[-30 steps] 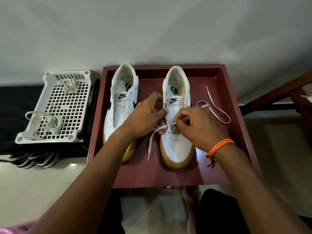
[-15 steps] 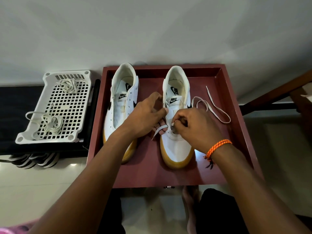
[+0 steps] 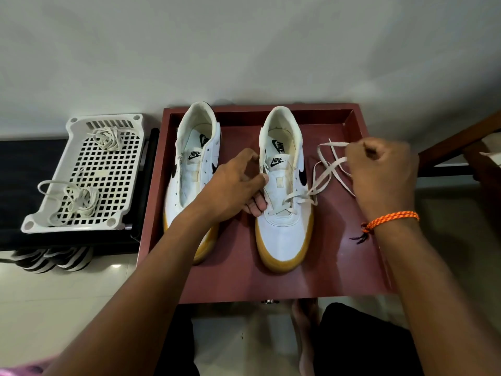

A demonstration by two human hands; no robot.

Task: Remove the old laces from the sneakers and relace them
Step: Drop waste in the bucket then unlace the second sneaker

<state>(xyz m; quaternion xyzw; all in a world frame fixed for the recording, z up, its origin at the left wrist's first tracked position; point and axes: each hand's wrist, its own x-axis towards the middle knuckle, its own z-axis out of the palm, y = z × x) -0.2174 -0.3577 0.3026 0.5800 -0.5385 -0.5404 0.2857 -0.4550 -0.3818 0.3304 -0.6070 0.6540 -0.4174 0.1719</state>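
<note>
bare tray floor (image 3: pixel 233 278) before sneaker toes (image 3: pixel 284 248)

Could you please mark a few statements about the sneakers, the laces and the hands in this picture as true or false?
1. The right hand grips a lace pulled out to the side of the right sneaker. True.
2. The left hand rests flat on the white basket. False: it holds the right sneaker at its eyelet edge.
3. The left sneaker is fully laced. False: no lace shows in its eyelets.
4. Two loose lace bundles lie in the white basket. True.
5. Both sneakers stand in the red tray. True.
</note>
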